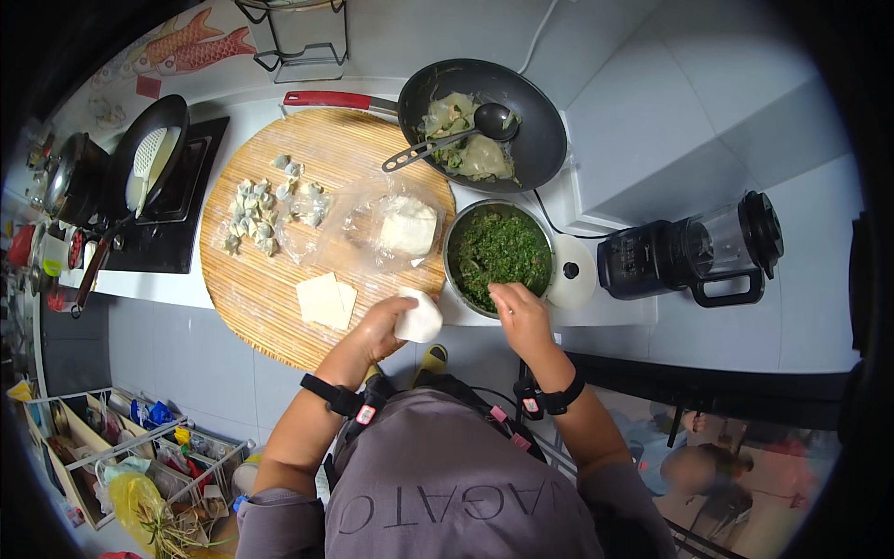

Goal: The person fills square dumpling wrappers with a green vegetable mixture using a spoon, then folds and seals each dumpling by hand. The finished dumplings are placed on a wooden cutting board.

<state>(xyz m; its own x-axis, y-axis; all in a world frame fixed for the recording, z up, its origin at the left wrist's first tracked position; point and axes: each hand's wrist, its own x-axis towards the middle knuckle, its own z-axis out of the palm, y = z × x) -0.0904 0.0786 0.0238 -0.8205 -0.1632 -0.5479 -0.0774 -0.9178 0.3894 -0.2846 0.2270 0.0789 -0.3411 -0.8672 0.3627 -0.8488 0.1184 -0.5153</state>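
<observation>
My left hand (383, 327) grips a thin white dough wrapper (420, 318) over the near edge of a round slatted board (258, 307). Over the near rim of a metal bowl (450, 279), my right hand (522, 318) is closed around a thin utensil, mostly hidden by the fingers. Chopped green filling (499, 248) fills the bowl. Two overlapping square wrappers (321, 297) lie on the board, left of my left hand. Behind them, a clear plastic bag (342, 230) holds a white stack of wrappers (408, 227). Several folded wontons (251, 213) sit at the board's left.
Behind the bowl, a black wok (545, 140) contains cooked food and a ladle (496, 122). A white lid (574, 272) and a blender (691, 244) stand to the right. Left of the board, a frying pan (178, 115) rests over a black cooktop (188, 237). A storage cart (77, 454) stands lower left.
</observation>
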